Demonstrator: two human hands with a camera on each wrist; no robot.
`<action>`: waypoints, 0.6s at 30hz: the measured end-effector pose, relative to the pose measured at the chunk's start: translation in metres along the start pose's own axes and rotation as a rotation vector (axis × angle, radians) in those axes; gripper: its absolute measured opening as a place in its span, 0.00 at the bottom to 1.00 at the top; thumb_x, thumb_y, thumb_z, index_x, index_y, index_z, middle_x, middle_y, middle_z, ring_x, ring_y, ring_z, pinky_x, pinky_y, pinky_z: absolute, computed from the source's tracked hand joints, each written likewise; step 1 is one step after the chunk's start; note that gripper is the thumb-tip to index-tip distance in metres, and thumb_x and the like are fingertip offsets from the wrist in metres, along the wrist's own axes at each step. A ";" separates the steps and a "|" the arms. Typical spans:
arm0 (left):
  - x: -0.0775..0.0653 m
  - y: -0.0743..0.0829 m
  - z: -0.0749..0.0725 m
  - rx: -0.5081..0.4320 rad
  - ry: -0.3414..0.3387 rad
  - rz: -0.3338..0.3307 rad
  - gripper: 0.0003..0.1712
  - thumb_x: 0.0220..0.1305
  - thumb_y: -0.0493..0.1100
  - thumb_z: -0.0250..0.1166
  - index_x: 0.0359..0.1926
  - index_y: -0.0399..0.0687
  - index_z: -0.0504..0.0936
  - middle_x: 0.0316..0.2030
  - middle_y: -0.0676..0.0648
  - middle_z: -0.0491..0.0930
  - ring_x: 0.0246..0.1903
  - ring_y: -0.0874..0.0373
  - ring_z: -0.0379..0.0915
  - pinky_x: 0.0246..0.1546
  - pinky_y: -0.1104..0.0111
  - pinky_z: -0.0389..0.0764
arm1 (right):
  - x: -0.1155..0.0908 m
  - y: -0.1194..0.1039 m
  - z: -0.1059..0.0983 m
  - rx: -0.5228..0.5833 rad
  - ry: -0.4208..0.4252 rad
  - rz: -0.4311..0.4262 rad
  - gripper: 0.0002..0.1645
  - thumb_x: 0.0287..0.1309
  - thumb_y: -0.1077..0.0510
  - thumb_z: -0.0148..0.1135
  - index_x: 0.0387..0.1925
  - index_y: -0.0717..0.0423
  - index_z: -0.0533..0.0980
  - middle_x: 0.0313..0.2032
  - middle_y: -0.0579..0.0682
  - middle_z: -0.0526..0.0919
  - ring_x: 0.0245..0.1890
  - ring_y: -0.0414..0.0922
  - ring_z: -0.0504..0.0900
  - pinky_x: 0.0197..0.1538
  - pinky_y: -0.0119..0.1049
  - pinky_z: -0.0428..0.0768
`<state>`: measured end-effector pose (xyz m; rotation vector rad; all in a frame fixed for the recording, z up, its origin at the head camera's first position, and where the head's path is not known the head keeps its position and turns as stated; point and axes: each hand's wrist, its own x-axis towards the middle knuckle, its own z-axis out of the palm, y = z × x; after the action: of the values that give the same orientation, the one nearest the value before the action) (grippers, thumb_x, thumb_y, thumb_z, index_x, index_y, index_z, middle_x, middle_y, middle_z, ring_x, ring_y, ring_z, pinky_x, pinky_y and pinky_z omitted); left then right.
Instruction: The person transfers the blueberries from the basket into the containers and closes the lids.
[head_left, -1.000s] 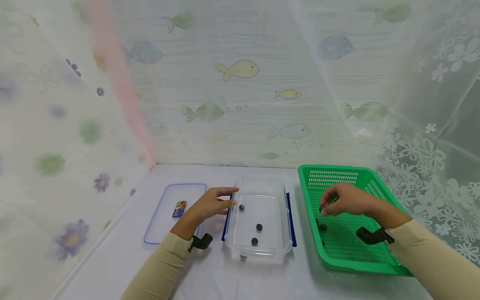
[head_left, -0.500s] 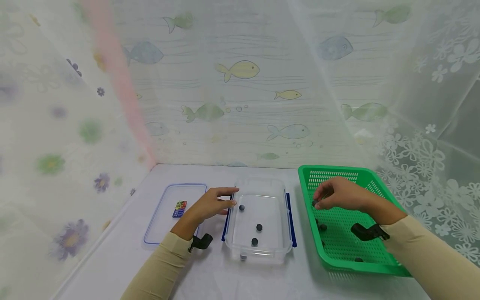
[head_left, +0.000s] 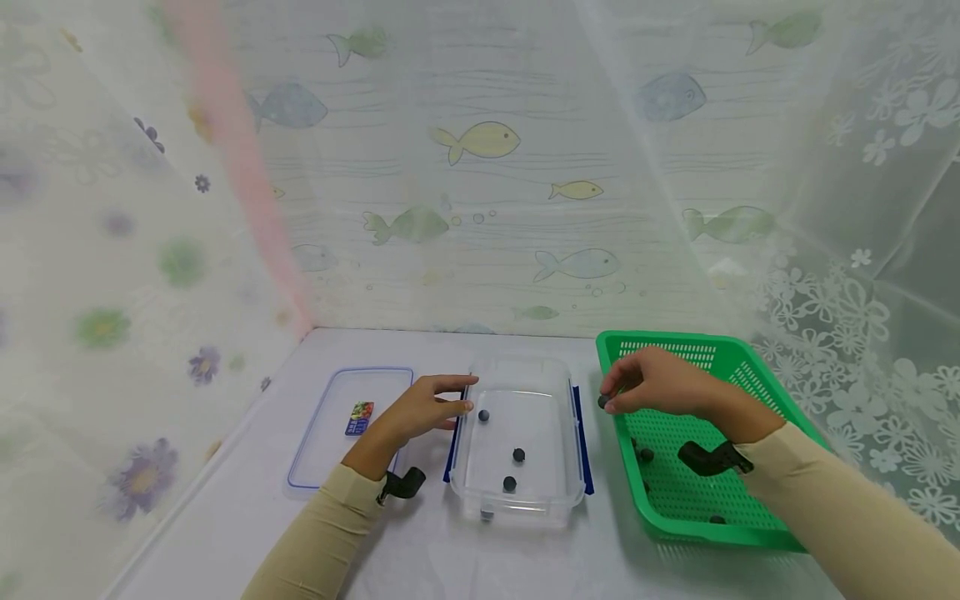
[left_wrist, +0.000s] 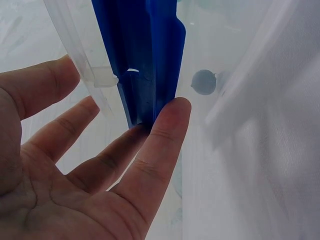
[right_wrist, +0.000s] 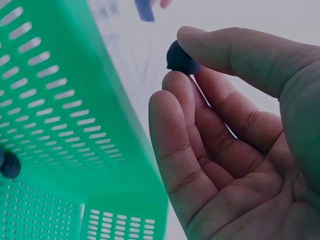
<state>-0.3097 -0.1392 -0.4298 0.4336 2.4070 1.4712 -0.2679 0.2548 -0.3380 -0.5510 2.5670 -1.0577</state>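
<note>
My right hand pinches a dark blueberry between thumb and fingertips, over the left rim of the green basket. Several more blueberries lie in the basket, most along its left side. My left hand rests at the left side of a clear plastic box, fingers nearly straight. In the left wrist view, its fingertips touch the blue latch and the thumb tip is at the clear rim. Inside the box, blueberries are scattered on the floor.
A clear lid with a blue edge and a small colourful label lies left of the box, partly behind the left arm. White tablecloth covers the table. Patterned curtains hang behind and at both sides.
My right hand has moved left with the blueberry, from inside the basket to its left rim. A blueberry near the basket's front has come into view. The left hand has stayed put.
</note>
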 end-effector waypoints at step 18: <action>-0.001 0.001 0.000 -0.007 -0.004 0.002 0.27 0.70 0.49 0.70 0.68 0.66 0.79 0.74 0.45 0.70 0.63 0.44 0.78 0.50 0.59 0.89 | 0.021 -0.020 0.019 -0.025 -0.015 -0.036 0.10 0.58 0.55 0.77 0.41 0.50 0.85 0.38 0.45 0.90 0.41 0.44 0.88 0.49 0.40 0.88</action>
<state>-0.3089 -0.1387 -0.4285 0.4363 2.3982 1.4781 -0.2740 0.2205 -0.3392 -0.6117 2.5696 -1.0309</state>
